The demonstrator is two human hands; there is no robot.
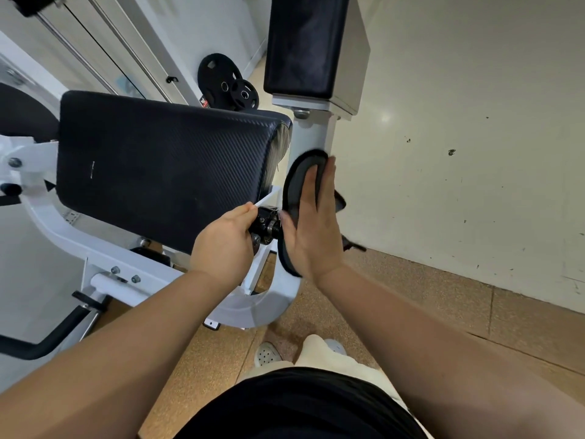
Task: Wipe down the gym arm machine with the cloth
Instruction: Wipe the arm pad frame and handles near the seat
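From the head camera, the right hand lies flat with its fingers straight, pressing the dark cloth against the white post of the arm machine, right of the black arm pad. The left hand curls around a black knob just left of the cloth.

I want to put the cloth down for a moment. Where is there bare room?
The black arm pad is bare on top. The floor by the wall is free. Crowded: the black knob, between left hand and right hand.
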